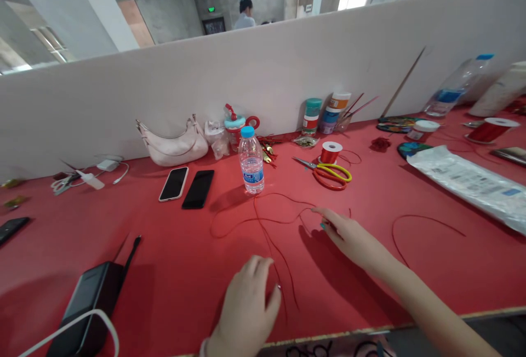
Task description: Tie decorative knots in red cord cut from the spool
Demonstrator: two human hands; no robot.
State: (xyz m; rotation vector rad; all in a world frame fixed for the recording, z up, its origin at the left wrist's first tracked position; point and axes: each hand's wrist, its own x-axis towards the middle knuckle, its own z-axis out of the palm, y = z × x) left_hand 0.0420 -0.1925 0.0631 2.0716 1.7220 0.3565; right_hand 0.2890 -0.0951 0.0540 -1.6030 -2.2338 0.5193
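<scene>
The thumb of the left hand point(249, 307) is held apart from its curled fingers, and the thin red cord point(255, 219) is passed close by the thumb; whether it is touched cannot be told. The right hand point(347, 236) is extended low, its index fingertip set at the cord's far loop; whether the cord is pinched there cannot be told. Between the hands, the cord is laid in loose, crossing curves on the red tabletop point(164, 269), its ends trailed toward the left hand.

Movement is bounded in front by the table's pale, rough-looking edge point(353, 330), near the left wrist and crossed by the right forearm. Sideways, red surface is seen between the left hand and a boxy black device point(90, 307), and a separate cord piece point(415, 215) is curved beyond the right hand. Ahead, reach is limited by a clear, ribbed plastic bottle point(252, 162) and by scissors point(332, 175) with yellow and red looped handles, laid beside a white-flanged spool point(330, 153) of glossy red thread.

Farther out, two flat phones point(198, 189), a soft, pale, crescent-shaped bag point(176, 146) and a crinkled plastic packet point(472, 181) are backed by a smooth white partition point(267, 72).
</scene>
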